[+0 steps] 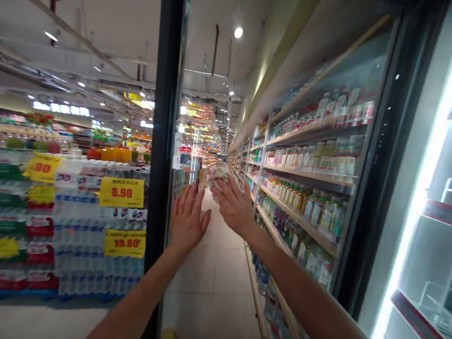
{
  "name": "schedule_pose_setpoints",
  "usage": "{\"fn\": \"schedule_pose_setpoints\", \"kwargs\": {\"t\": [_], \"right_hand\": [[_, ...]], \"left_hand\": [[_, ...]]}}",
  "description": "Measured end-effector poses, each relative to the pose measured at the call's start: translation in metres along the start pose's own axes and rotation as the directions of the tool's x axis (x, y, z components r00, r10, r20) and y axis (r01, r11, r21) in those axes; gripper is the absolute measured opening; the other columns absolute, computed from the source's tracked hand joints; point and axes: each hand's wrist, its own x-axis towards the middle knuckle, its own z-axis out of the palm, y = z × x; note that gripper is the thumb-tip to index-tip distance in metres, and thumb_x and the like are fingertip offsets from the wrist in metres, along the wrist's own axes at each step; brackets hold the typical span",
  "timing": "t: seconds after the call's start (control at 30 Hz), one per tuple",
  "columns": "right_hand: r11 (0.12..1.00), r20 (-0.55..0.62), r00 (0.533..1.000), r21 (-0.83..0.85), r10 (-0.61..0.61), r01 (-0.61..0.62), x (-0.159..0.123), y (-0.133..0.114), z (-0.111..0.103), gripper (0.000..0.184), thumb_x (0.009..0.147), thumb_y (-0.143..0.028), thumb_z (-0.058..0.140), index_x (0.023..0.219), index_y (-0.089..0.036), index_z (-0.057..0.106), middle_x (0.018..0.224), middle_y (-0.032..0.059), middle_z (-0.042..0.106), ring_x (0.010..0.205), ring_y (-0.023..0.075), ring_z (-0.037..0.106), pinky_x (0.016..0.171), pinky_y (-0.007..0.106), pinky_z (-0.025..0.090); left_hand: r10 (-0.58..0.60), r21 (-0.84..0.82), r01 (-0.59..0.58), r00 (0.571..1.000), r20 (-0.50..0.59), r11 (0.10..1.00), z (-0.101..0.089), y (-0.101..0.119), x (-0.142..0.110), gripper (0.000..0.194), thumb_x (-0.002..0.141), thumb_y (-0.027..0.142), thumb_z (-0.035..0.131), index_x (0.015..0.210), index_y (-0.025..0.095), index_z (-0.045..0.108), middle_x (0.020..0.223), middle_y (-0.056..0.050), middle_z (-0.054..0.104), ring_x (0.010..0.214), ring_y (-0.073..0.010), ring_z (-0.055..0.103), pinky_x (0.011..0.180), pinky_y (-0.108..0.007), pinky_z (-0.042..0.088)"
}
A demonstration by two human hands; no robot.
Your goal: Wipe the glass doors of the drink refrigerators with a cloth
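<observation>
A black-framed glass door (197, 278) stands in front of me. My left hand (188, 214) lies flat against the glass near its left frame, fingers stretched out and holding nothing. To its right, my right hand (235, 207) presses a crumpled pale cloth (218, 173) to the pane, its fingers over the cloth's lower part. Both arms reach forward at about the same height. Part of the cloth is hidden beneath the right fingers.
Shelves of bottled drinks (318, 155) appear in the glass, seen through it or mirrored. A bright light strip (406, 230) and cooler racks (416, 308) are at the right. Stacked water packs (79, 226) with yellow price signs (122, 192) stand left of the door frame (164, 117).
</observation>
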Motion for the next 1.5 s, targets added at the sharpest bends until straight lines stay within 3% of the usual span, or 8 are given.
{"fn": "schedule_pose_setpoints", "kwargs": {"t": [0.23, 0.4, 0.5, 0.67, 0.9, 1.1, 1.3, 1.5], "right_hand": [[0.731, -0.229, 0.725, -0.074, 0.649, -0.678, -0.003, 0.123, -0.034, 0.048, 0.085, -0.025, 0.034, 0.133, -0.019, 0.037, 0.145, 0.0128, 0.027, 0.133, 0.0287, 0.024, 0.103, 0.06, 0.019], [0.984, -0.061, 0.989, -0.103, 0.138, -0.144, -0.014, 0.065, -0.014, 0.046, 0.085, -0.024, 0.037, 0.131, -0.025, 0.04, 0.139, 0.0051, 0.04, 0.135, 0.0204, 0.021, 0.109, 0.048, 0.014], [0.975, -0.049, 0.983, -0.124, 0.178, -0.183, -0.04, 0.074, -0.014, 0.045, 0.084, -0.023, 0.038, 0.129, -0.027, 0.043, 0.138, 0.0045, 0.041, 0.133, 0.0204, 0.025, 0.109, 0.049, 0.013], [0.622, -0.298, 0.613, -0.073, 0.732, -0.779, -0.065, 0.142, -0.035, 0.05, 0.084, -0.027, 0.033, 0.134, -0.02, 0.036, 0.145, 0.0151, 0.027, 0.132, 0.0306, 0.026, 0.099, 0.059, 0.025], [0.986, -0.046, 0.989, -0.093, 0.137, -0.141, -0.047, 0.075, -0.011, 0.044, 0.083, -0.024, 0.04, 0.126, -0.027, 0.046, 0.135, 0.0044, 0.045, 0.133, 0.0209, 0.027, 0.109, 0.047, 0.015], [0.754, -0.263, 0.744, -0.082, 0.614, -0.651, -0.037, 0.113, -0.021, 0.048, 0.085, -0.025, 0.034, 0.133, -0.018, 0.038, 0.143, 0.0141, 0.029, 0.133, 0.0271, 0.025, 0.104, 0.055, 0.018], [0.996, 0.006, 0.998, -0.059, 0.067, -0.067, -0.024, 0.054, -0.008, 0.047, 0.083, -0.022, 0.039, 0.129, -0.028, 0.042, 0.136, 0.0021, 0.043, 0.134, 0.0197, 0.024, 0.109, 0.047, 0.014], [0.818, -0.184, 0.814, -0.073, 0.551, -0.571, 0.003, 0.079, -0.012, 0.048, 0.086, -0.026, 0.032, 0.132, -0.019, 0.039, 0.143, 0.0101, 0.032, 0.134, 0.025, 0.023, 0.106, 0.053, 0.017]], "left_hand": [[-0.016, 0.03, 0.017, 1.0, -0.01, 0.999, 0.0, -0.003, 0.003, 0.069, 0.081, 0.033, 0.05, 0.14, 0.019, 0.018, 0.144, -0.011, 0.026, 0.134, -0.0241, 0.022, 0.107, -0.042, 0.021], [-0.02, 0.01, 0.02, 1.0, -0.011, 1.0, 0.006, -0.006, 0.003, 0.07, 0.08, 0.032, 0.051, 0.14, 0.019, 0.017, 0.145, -0.011, 0.026, 0.134, -0.0248, 0.021, 0.107, -0.044, 0.021], [-0.016, -0.011, 0.016, 1.0, -0.011, 1.0, 0.011, -0.01, 0.003, 0.069, 0.08, 0.032, 0.051, 0.14, 0.021, 0.017, 0.145, -0.01, 0.025, 0.134, -0.0248, 0.022, 0.106, -0.044, 0.022], [-0.009, -0.01, 0.009, 1.0, -0.021, 1.0, 0.014, -0.011, 0.004, 0.07, 0.08, 0.032, 0.051, 0.14, 0.02, 0.016, 0.144, -0.011, 0.027, 0.134, -0.0242, 0.022, 0.107, -0.044, 0.022], [-0.013, 0.003, 0.013, 1.0, -0.013, 1.0, 0.015, -0.011, 0.003, 0.07, 0.081, 0.031, 0.051, 0.14, 0.02, 0.016, 0.145, -0.011, 0.026, 0.134, -0.0245, 0.021, 0.107, -0.044, 0.022], [-0.009, -0.008, 0.009, 1.0, -0.018, 1.0, 0.012, -0.01, 0.004, 0.068, 0.081, 0.03, 0.05, 0.14, 0.021, 0.016, 0.145, -0.01, 0.025, 0.134, -0.0239, 0.022, 0.106, -0.044, 0.023], [-0.008, -0.043, 0.007, 1.0, -0.016, 0.999, 0.013, -0.012, 0.003, 0.067, 0.081, 0.031, 0.049, 0.14, 0.022, 0.017, 0.145, -0.011, 0.025, 0.134, -0.0237, 0.022, 0.107, -0.043, 0.023], [-0.019, -0.05, 0.019, 1.0, -0.001, 0.999, 0.015, -0.015, 0.001, 0.065, 0.082, 0.033, 0.049, 0.139, 0.019, 0.02, 0.143, -0.013, 0.029, 0.134, -0.0234, 0.02, 0.107, -0.043, 0.02]]}}
